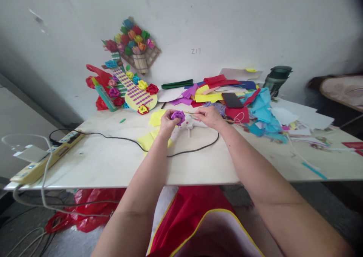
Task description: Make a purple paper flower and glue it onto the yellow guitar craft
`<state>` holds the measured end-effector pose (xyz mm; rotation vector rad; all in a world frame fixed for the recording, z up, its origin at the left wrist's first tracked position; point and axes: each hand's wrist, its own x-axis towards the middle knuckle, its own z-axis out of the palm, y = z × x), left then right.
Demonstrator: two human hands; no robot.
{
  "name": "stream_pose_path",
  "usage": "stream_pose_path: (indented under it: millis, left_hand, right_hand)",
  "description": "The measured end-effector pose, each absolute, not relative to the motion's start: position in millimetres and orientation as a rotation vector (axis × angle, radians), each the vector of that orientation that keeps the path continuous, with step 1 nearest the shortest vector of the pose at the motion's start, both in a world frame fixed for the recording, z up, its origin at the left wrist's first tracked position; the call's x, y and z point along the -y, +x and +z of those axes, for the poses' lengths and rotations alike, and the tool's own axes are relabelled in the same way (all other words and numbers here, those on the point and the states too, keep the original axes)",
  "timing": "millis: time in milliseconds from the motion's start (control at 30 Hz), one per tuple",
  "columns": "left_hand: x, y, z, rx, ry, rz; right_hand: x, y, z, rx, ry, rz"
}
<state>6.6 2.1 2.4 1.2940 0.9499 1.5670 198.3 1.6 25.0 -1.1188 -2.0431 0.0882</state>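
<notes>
My left hand [166,124] is closed on a purple paper flower [178,117], holding it just above the table. Pinched in the fingers of my right hand [211,117] is a thin wooden stick [190,112], which points left at the flower; whether its tip touches the petals I cannot tell. A white object with a stubby end [189,127] lies under and between my hands, partly hidden by them. Yellow paper sheets [149,137] lie beside my left wrist.
A black cord [130,139] loops across the table from a power strip [48,158]. At the back left stand a flower-covered guitar craft [138,92] and a glue bottle [104,94]. Coloured paper [210,94], a phone [232,100] and a dark bottle [277,79] are at the back right.
</notes>
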Motion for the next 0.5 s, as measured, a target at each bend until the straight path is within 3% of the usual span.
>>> stream_pose_path:
  millis: [500]
  left_hand:
    - [3.3,8.9,5.5,-0.954,1.319,1.532]
  right_hand:
    - [0.0,196.8,25.5,2.035,-1.156,0.053]
